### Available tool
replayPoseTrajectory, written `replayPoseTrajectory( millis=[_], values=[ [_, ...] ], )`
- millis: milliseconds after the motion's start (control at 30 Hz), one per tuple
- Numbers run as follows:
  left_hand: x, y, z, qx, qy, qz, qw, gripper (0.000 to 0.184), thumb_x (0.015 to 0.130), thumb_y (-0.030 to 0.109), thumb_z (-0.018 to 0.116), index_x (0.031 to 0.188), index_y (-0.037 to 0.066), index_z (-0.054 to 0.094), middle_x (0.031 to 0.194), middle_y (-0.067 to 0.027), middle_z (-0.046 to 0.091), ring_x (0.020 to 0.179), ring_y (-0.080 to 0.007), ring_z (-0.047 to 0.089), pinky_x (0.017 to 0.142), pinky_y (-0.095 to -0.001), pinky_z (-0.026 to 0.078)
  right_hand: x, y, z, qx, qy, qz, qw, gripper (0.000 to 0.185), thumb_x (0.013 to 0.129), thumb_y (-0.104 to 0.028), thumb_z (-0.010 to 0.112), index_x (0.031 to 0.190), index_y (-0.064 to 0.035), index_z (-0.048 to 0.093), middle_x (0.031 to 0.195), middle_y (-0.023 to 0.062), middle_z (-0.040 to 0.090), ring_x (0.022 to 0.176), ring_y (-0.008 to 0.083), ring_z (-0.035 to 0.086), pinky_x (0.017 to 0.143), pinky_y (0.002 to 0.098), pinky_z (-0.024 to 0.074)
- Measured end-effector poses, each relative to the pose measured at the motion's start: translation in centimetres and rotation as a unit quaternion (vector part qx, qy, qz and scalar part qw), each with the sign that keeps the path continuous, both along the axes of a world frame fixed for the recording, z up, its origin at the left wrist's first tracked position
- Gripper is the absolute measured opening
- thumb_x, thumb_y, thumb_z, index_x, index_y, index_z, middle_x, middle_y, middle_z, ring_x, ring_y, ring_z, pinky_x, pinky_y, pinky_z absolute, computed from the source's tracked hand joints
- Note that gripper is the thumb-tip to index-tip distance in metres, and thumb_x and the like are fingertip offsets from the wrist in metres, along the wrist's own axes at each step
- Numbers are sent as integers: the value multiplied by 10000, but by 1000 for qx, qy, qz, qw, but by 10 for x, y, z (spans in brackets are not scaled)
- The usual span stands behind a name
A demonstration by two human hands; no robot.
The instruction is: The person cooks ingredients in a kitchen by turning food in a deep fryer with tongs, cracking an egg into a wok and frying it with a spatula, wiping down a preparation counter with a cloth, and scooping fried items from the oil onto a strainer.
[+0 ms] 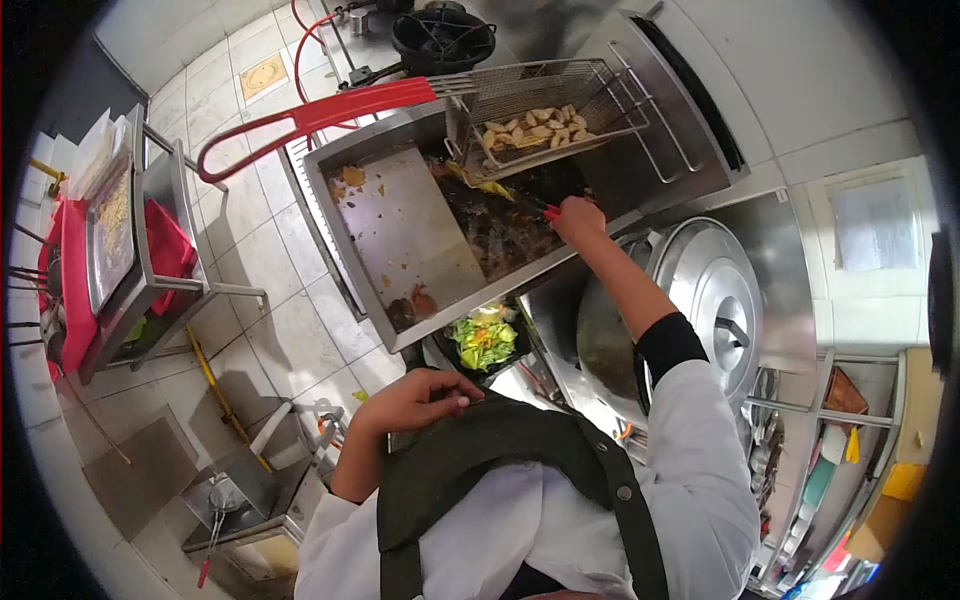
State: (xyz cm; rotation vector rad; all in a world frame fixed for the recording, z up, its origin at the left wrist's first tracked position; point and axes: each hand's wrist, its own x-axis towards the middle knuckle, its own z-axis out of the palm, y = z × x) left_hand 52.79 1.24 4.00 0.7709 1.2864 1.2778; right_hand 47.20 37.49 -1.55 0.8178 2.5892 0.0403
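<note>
My right hand is closed on the red handle of a utensil over the dark oil of the fryer. Near the utensil's far end, a yellow-green piece lies at the oil's edge, below the wire basket. Pale fried pieces sit in that basket. My left hand is held in front of the apron with its fingers curled, and whether anything is in them is too small to tell. Beyond it, a dark container holds chopped green leaves.
A large lidded pot stands right of the fryer. The fryer's metal side tray holds scraps, and a red-handled tool extends over its far edge. At the left is a metal cart; a burner is at the top.
</note>
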Motion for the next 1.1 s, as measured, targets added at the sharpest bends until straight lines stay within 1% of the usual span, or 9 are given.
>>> replayPoseTrajectory(
  millis=[67, 167, 367, 467, 533, 667, 767, 967, 1100],
  values=[
    [12, 11, -3, 2, 0, 1, 1000, 222, 854, 143, 497, 1023, 15, 565, 829, -58, 606, 756, -93, 543, 686, -250, 424, 1, 16, 7, -50, -18, -37, 998, 397, 648, -346, 702, 887, -42, 609, 883, 134, 617, 849, 288, 599, 702, 391, 487],
    [37, 28, -11, 14, -6, 12, 1000, 225, 855, 144, 498, 1030, 17, 560, 823, -53, 604, 751, -93, 545, 682, -249, 426, 11, 24, 12, -23, -2, -17, 1000, 411, 641, -351, 705, 888, -35, 613, 877, 142, 618, 841, 300, 595, 693, 396, 480],
    [81, 56, -16, 20, -13, 22, 999, 232, 859, 156, 496, 1038, 20, 555, 848, -59, 602, 760, -95, 545, 686, -256, 428, 47, 32, 63, -25, 42, 96, 994, 380, 689, -354, 676, 858, -17, 627, 867, 148, 622, 828, 281, 604, 677, 375, 479],
    [87, 55, -9, 22, -30, 46, 998, 233, 862, 164, 492, 1037, 23, 556, 827, -55, 603, 759, -90, 542, 687, -254, 428, 43, 44, 86, -121, -33, 129, 984, 445, 677, -399, 681, 797, 25, 620, 785, 173, 613, 727, 264, 613, 582, 368, 471],
    [83, 50, -14, 34, -1, 48, 998, 233, 864, 165, 489, 1036, 23, 556, 807, -50, 601, 754, -83, 537, 682, -246, 426, 28, 40, 90, -169, -108, 50, 978, 432, 672, -390, 694, 744, 27, 605, 699, 149, 588, 610, 223, 575, 504, 350, 436],
    [75, 41, -24, 10, -22, 42, 999, 236, 863, 163, 492, 1046, 27, 553, 793, -44, 591, 734, -72, 529, 669, -231, 422, 9, 40, 62, -260, -149, -50, 953, 362, 675, -326, 714, 655, 2, 562, 566, 75, 504, 450, 154, 442, 405, 314, 352],
    [79, 44, -28, 15, -34, 58, 998, 240, 862, 165, 493, 1053, 32, 552, 799, -46, 588, 723, -72, 529, 663, -229, 421, -4, 21, 33, -258, -149, -79, 951, 312, 673, -280, 725, 628, -31, 542, 534, 35, 466, 440, 135, 388, 405, 306, 319],
    [104, 62, -12, 15, -21, 86, 996, 246, 860, 165, 488, 1055, 30, 554, 842, -60, 598, 735, -93, 538, 680, -253, 429, -28, 8, -5, -220, -208, 11, 953, 244, 688, -246, 713, 667, -45, 577, 598, 41, 534, 477, 127, 457, 431, 275, 363],
    [115, 68, -4, 0, -15, 74, 997, 247, 858, 158, 488, 1060, 34, 553, 880, -63, 600, 745, -104, 542, 696, -257, 431, -24, 11, 24, -196, -165, 64, 965, 231, 675, -224, 716, 655, -24, 602, 619, 60, 567, 501, 142, 502, 452, 281, 397]
  ],
)
